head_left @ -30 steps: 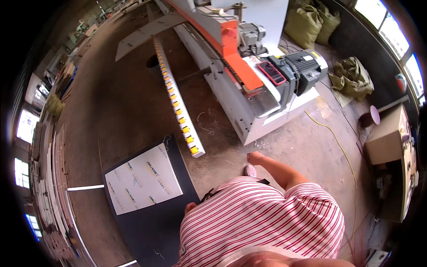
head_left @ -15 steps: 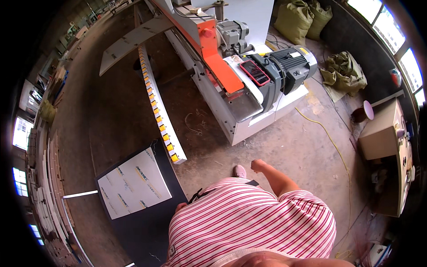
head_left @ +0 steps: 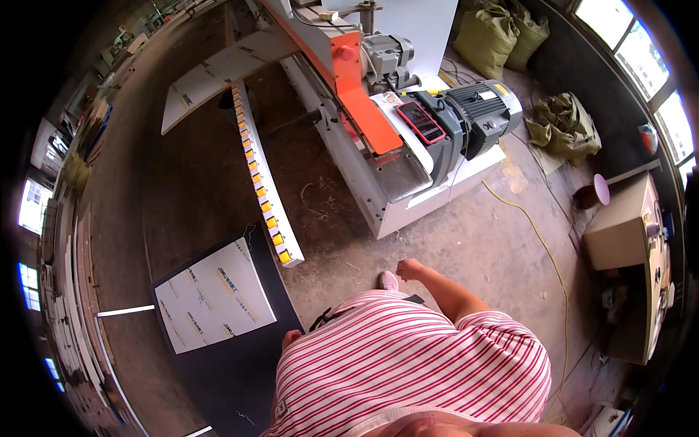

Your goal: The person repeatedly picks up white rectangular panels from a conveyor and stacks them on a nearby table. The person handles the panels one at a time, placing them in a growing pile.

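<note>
My right hand point(head_left: 409, 269) hangs in front of my body above the floor, its fingers curled in and nothing showing in them. My left hand point(head_left: 291, 338) shows only in small part past the striped shirt, beside a dark board; its fingers are hidden. On that dark board point(head_left: 284, 302) lies a white printed panel point(head_left: 215, 295), apart from the hand. Ahead stands a machine with an orange guard point(head_left: 368, 120). A long white panel point(head_left: 218, 69) sticks out from its left side, over a rail with yellow rollers point(head_left: 263, 191).
A red-edged phone point(head_left: 421, 121) lies by the grey motor point(head_left: 484, 109). A yellow cable point(head_left: 535, 222) crosses the floor to the right. Green sacks point(head_left: 486, 36) and a cardboard-coloured cabinet point(head_left: 619, 229) stand along the right wall. Long strips point(head_left: 76, 291) lie at far left.
The view has shifted slightly, and my right hand sits a little further left. My foot shows slightly left as well. Neither hand has taken hold of anything visible.
</note>
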`<state>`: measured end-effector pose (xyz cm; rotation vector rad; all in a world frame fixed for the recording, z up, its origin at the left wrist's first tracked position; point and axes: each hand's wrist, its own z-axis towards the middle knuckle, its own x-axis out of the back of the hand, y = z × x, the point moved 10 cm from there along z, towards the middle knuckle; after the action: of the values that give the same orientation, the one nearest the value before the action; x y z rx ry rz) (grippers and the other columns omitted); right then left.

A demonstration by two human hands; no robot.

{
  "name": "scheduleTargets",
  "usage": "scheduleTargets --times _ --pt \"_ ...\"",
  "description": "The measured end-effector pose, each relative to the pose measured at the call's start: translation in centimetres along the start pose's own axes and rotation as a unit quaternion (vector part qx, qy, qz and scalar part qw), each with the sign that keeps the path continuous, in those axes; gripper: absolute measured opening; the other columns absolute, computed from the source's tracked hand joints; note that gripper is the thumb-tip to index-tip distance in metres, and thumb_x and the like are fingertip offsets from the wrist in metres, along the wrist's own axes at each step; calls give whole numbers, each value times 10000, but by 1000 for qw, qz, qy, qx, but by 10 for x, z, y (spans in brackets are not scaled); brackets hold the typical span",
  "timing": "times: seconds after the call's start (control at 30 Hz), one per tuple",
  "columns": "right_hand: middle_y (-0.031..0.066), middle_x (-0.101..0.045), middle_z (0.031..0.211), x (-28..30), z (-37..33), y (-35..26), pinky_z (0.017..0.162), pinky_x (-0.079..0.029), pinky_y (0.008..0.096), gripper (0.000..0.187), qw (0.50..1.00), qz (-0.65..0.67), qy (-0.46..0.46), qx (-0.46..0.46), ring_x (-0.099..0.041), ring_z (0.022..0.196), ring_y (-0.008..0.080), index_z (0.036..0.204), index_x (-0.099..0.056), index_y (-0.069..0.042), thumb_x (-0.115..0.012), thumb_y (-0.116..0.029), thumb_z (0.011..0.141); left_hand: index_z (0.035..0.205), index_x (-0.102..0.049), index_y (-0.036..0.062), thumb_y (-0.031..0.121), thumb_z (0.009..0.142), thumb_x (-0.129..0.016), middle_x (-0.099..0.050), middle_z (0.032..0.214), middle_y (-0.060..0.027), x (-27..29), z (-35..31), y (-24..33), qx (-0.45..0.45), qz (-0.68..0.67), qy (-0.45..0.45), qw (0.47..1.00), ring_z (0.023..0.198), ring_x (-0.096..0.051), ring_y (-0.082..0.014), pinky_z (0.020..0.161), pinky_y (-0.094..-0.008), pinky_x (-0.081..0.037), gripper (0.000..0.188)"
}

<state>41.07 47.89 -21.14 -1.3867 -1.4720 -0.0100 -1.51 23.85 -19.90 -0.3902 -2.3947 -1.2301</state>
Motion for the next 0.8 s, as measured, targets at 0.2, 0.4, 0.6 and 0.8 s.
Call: scheduleTargets --times 0.2,0.4,0.6,0.8 --pt "55 -657 706 -39 -8 64 549 -505 325 183 973 -185 -133 -35 -640 617 168 759 -654 -75 -521 -197 790 871 -563 32 246 826 -567 -591 731 -77 -4 0 10 -9 -2 -7 1000 710 -576 -150 614 -289 -470 219" --pt "4 -650 691 -26 -20 68 543 -496 334 230 974 -104 -130 -151 -636 677 165 722 -663 -110 -499 -257 788 884 -553 31 239 832 -571 -588 724 -63 -2 2 10 -27 -16 -11 999 701 -571 -133 607 -274 -469 215" --pt "7 -646 671 -20 -18 36 559 -492 339 266 980 -155 -104 -70 -629 642 171 710 -656 -105 -487 -289 802 921 -548 43 250 854 -547 -606 771 -60 11 8 24 25 -119 6 993 735 -588 -128 601 -270 -465 218" --pt "10 -643 649 -27 -19 52 566 -491 330 312 983 -23 -101 -152 -630 629 166 709 -657 -101 -469 -316 834 1076 -493 60 283 880 -509 -618 966 -90 46 10 61 155 -309 58 937 842 -611 -179 707 -295 -456 297"
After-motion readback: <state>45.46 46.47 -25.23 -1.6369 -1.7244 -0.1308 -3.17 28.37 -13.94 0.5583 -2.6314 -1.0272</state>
